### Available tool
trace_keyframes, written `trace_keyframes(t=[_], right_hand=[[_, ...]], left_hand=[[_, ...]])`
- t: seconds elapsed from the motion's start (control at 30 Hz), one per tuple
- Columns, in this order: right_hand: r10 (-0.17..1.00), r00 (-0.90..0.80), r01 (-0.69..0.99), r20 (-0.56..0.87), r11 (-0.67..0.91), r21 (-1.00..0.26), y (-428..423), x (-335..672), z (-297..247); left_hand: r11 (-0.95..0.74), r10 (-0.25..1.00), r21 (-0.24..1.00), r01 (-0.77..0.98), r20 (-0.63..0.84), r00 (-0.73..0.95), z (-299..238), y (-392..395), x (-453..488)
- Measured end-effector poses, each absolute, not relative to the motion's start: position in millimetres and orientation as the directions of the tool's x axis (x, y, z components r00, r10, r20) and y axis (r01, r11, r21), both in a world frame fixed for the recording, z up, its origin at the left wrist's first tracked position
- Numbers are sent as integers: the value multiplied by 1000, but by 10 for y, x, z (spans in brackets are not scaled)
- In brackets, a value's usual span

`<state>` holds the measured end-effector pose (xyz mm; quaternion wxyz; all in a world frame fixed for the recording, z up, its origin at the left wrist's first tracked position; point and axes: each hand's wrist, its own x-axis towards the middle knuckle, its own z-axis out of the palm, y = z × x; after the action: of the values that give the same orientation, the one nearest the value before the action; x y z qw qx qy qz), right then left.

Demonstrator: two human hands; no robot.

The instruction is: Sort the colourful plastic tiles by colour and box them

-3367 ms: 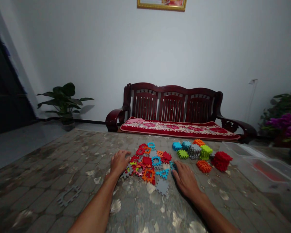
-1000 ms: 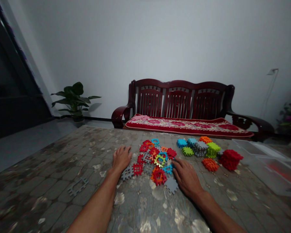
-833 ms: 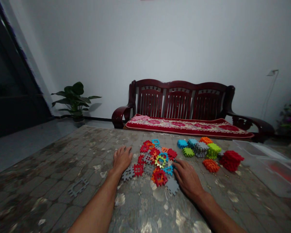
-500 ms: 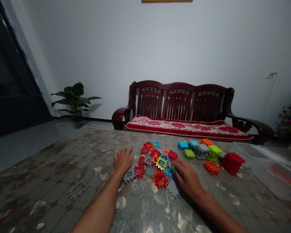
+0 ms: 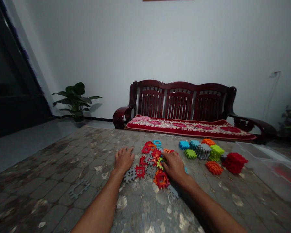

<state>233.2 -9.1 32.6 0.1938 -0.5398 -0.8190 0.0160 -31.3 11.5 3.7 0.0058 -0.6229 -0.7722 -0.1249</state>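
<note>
A pile of interlocking plastic tiles with toothed edges, red, orange, grey, blue and lime, lies mid-table. My left hand [image 5: 123,160] rests flat at the pile's left side, fingers apart, holding nothing. Just below it are a grey tile [image 5: 130,174] and a red window tile [image 5: 140,171]. My right hand [image 5: 174,165] reaches over the pile's right part, thumb and fingers apart around a lime frame tile [image 5: 159,163]; no firm grip shows. Some blue and red tiles are partly hidden under that hand. Near its wrist lies a flat grey tile [image 5: 173,191].
Stacks sorted by colour stand to the right, including a lime stack [image 5: 216,152], a grey stack [image 5: 203,151] and a tall red stack [image 5: 235,162]. Clear plastic boxes [image 5: 269,174] sit at the right edge. A lone grey frame [image 5: 79,188] lies at left. Behind is a wooden bench [image 5: 178,100].
My right hand has moved left and over the pile, now covering part of the lime frame tile and the blue tiles. My left hand stays in place. The view has shifted slightly.
</note>
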Motion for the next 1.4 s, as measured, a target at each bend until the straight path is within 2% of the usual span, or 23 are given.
trace_keyframes(t=[0.17, 0.27, 0.4, 0.57, 0.67, 0.9, 1.0, 1.23, 1.4], right_hand=[[886, -228, 820, 403, 398, -411, -33, 2441, 296], [909, -117, 789, 399, 329, -519, 52, 2629, 339], [938, -95, 767, 332, 282, -576, 88, 2906, 320], [926, -15, 714, 376, 274, -645, -29, 3120, 37], [926, -10, 744, 377, 258, -617, -89, 3130, -72], [908, -116, 853, 402, 298, -429, -148, 2934, -6], [907, -114, 878, 406, 283, -386, -141, 2895, -21], [877, -111, 881, 467, 304, -363, -132, 2912, -95], [831, -22, 865, 556, 295, -407, -93, 3075, -82]], left_hand=[[187, 956, 188, 964, 190, -222, 36, 116, -309], [191, 957, 186, 964, 183, -225, 46, 113, -304], [182, 962, 187, 965, 169, -215, 56, 115, -309], [190, 965, 169, 967, 150, -216, 62, 126, -313], [203, 964, 168, 965, 141, -227, 83, 120, -303], [193, 964, 177, 965, 149, -220, 96, 113, -298], [197, 960, 171, 965, 164, -226, 53, 128, -316], [187, 957, 162, 969, 194, -217, -31, 179, -351], [186, 954, 165, 969, 205, -218, -60, 191, -358]])
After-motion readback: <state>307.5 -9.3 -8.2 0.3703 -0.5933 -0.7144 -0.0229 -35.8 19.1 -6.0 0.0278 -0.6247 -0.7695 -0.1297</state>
